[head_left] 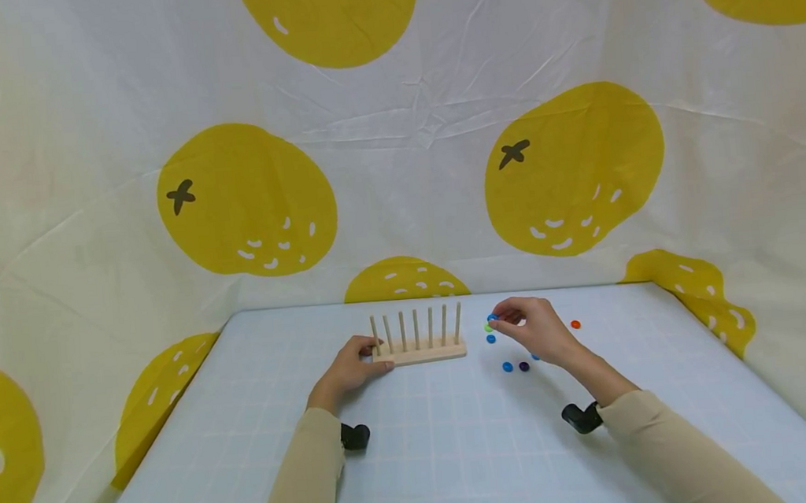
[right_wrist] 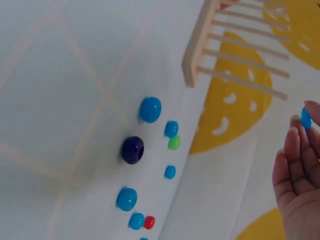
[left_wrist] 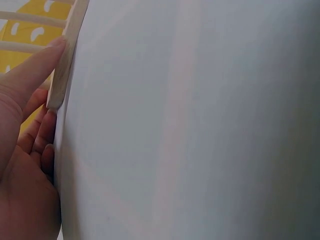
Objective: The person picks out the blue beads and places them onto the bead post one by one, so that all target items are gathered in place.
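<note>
near the worktop's far edge [head_left: 294, 313], your right hand [head_left: 541, 335] pinches a blue bead [right_wrist: 306, 118], your left hand [head_left: 348, 371] the peg rack [head_left: 425, 355] (left end); a slipping fingertip pinch could send the bead rolling.

Pale blue checked tablecloth [head_left: 454, 453] lies flat. White fabric backdrop [head_left: 407, 212], creased, bears large yellow fruit prints [head_left: 246, 201] behind and at both sides.

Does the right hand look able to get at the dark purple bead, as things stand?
Probably yes: nothing covers the dark purple bead, which lies on the table near the right hand, but that hand pinches a blue bead.
</note>
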The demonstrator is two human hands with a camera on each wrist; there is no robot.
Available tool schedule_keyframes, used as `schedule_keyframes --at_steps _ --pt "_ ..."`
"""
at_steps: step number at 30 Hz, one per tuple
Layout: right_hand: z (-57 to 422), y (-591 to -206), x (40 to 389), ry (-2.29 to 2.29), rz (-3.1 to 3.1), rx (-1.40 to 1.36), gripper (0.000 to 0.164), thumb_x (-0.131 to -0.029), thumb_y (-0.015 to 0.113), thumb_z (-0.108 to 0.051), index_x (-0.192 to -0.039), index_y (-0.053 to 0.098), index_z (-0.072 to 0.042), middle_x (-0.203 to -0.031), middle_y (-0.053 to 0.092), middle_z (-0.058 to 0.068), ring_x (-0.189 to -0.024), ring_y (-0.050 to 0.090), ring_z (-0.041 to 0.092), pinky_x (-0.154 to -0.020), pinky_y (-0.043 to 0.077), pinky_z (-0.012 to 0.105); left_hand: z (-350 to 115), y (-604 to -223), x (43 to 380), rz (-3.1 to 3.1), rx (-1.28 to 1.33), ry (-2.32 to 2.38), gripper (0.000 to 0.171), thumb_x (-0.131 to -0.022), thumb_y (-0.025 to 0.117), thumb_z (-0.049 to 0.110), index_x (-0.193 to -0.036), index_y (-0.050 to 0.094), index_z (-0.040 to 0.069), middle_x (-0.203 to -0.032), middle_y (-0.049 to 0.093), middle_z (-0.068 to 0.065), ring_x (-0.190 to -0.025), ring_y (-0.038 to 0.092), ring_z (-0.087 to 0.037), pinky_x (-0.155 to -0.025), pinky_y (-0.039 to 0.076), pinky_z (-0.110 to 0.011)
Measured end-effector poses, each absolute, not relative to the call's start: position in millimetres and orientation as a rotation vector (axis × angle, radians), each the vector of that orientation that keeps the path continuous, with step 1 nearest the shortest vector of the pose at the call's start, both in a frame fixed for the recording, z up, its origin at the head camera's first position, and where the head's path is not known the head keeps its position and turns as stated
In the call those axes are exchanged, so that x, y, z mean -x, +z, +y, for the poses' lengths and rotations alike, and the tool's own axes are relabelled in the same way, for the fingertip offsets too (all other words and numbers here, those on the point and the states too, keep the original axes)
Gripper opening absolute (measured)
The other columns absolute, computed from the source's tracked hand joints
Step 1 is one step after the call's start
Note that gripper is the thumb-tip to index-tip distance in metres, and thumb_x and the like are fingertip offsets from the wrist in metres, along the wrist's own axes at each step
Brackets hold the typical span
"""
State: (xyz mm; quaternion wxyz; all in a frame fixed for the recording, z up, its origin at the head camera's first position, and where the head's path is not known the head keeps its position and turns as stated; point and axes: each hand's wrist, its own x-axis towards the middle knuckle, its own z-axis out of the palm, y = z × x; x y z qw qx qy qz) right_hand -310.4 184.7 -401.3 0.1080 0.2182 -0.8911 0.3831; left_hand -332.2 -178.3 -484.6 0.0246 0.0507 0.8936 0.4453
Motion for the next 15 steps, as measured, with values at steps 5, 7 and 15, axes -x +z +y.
schedule_keyframes --at_steps 5,7,15 --pt "175 -401 310 1.163 -2.607 -0.684 0.016 -0.094 0.076 -0.015 -0.105 0.074 -0.005 -0.091 0.072 0.000 -0.083 0.064 0.017 -0.076 0.056 0.030 -178 -485 333 2.770 -0.170 1.384 0.049 -0.085 0.086 0.027 -0.127 0.067 0.009 -0.128 0.058 -0.011 -0.118 0.053 -0.031 -0.104 0.042 -0.051" --pt "171 -400 310 1.170 -2.603 -0.701 0.016 -0.094 0.076 -0.016 -0.106 0.074 -0.005 -0.091 0.072 0.000 -0.083 0.064 0.017 -0.076 0.056 0.029 -178 -486 333 2.771 -0.174 1.385 0.049 -0.085 0.085 0.027 -0.127 0.067 0.009 -0.128 0.058 -0.011 -0.118 0.053 -0.030 -0.104 0.043 -0.051" --pt "154 -402 312 1.149 -2.578 -0.766 0.015 -0.093 0.076 -0.013 -0.105 0.075 -0.004 -0.092 0.073 0.001 -0.082 0.064 0.016 -0.075 0.057 0.032 -177 -484 333 2.767 -0.165 1.385 0.048 -0.086 0.085 0.026 -0.127 0.067 0.009 -0.128 0.058 -0.010 -0.117 0.053 -0.030 -0.104 0.042 -0.050"
